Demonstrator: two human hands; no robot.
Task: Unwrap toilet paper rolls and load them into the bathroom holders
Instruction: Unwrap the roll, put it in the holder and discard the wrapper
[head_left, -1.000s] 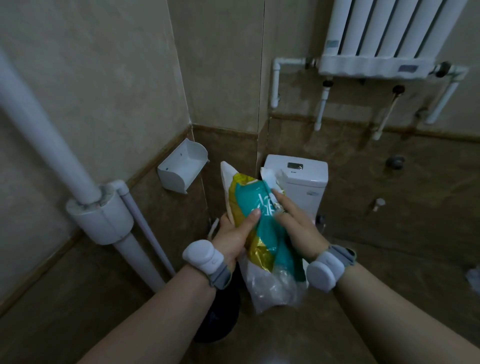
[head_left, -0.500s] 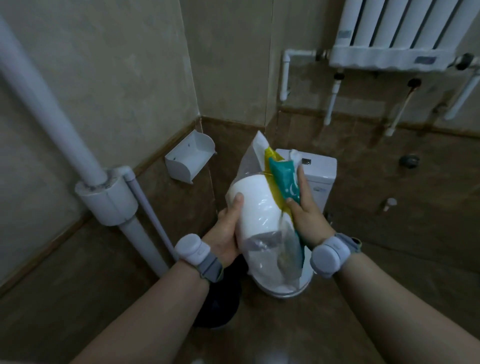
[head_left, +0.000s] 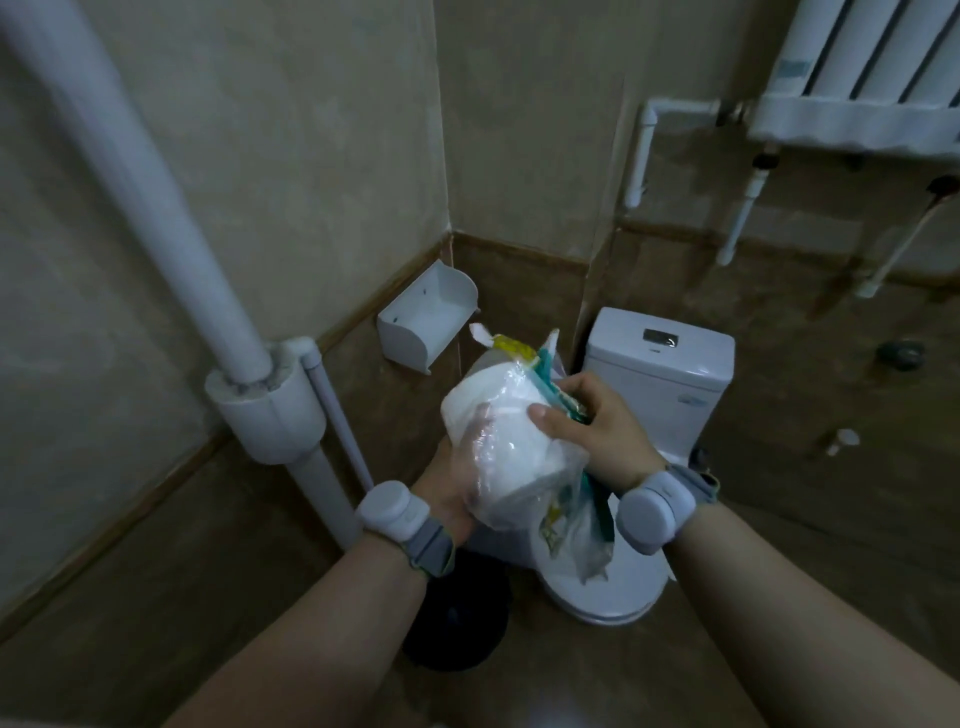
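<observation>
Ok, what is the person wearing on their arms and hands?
No sleeves or gloves show: the arms, left hand and right hand are bare. Each wrist carries a rounded white puck, the left puck and right puck, on a grey fabric strap. Any marking is too small to read.

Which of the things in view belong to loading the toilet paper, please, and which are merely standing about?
Part of the job:
toilet paper roll, held by the left hand
plastic wrapper, gripped by the right hand
wall holder, with no roll in it

Just there:
toilet
radiator
drain pipe
</observation>
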